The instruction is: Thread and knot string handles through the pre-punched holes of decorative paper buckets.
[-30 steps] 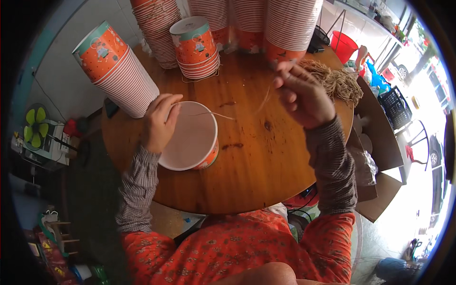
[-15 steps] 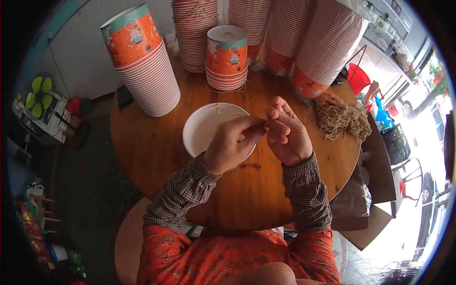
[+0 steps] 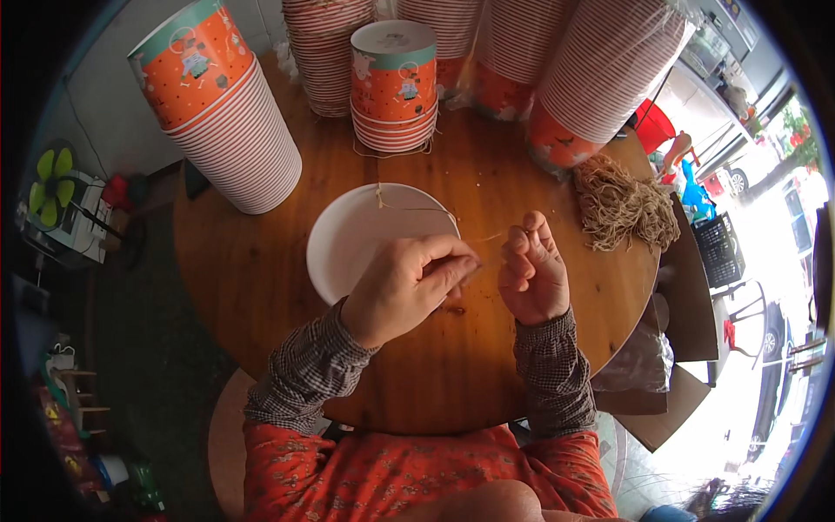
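Note:
A white round disc [image 3: 335, 252], a shallow dish or the base of an upturned paper tub, lies in front of me on the wooden table. Thin tan string [image 3: 413, 209] crosses its far edge, with a small knot at one point. My right hand [image 3: 535, 274], right of the disc, is closed, thumb and fingertips pinched on a strand of this string. Over the disc's near right edge, my left hand [image 3: 413, 287] is closed, fingertips pressed together and slightly blurred; what they hold, if anything, is hidden.
A short stack of orange tubs [image 3: 394, 96] stands upside down beyond the disc, string around its base. A tall stack [image 3: 217, 113] leans at left; more bagged stacks [image 3: 587, 78] line the back. Tangled tan string [image 3: 622, 209] lies at right, a cardboard box [image 3: 687, 304] below the edge.
My hands, which met over the disc's right edge, have come apart. A strand now shows reaching my right fingertips. The whole view has shifted a little.

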### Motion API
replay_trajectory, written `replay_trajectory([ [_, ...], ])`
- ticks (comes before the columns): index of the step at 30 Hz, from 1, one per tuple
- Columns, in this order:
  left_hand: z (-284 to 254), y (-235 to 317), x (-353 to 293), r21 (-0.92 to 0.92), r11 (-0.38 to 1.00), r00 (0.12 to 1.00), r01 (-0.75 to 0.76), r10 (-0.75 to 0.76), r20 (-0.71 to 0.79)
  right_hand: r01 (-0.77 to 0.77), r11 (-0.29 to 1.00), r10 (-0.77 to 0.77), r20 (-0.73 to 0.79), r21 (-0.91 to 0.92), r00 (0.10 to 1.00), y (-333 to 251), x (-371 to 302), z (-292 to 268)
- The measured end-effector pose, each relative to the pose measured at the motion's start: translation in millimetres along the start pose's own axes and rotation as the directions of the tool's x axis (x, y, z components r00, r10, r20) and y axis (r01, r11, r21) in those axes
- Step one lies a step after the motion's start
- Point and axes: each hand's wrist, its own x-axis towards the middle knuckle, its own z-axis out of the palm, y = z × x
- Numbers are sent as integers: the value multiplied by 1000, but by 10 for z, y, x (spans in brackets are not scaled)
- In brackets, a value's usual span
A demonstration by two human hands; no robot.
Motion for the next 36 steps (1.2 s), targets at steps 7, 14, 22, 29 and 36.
replay_trajectory([
  [7, 124, -24, 39, 307, 934, 960, -182, 236, -151, 13, 998, -14, -20, -60, 1000, 99, -23, -84],
  [14, 148, -10, 1, 266, 958, 988, -111, 135, -75, -50, 999, 48, 102, 22, 994, 110, -85, 7],
  [22, 131, -36, 10, 409, 877, 941, -253, 322, -109, -11, 999, 9, 51, 50, 999, 127, -32, -114],
  [29, 161, -51, 29, 679, 649, 803, -344, 578, -145, 9, 961, -32, -76, -277, 997, 151, -17, -81],
  [36, 150, -88, -12, 735, 592, 825, -330, 560, -81, 233, 462, -329, 79, -856, 941, 223, -145, 177],
])
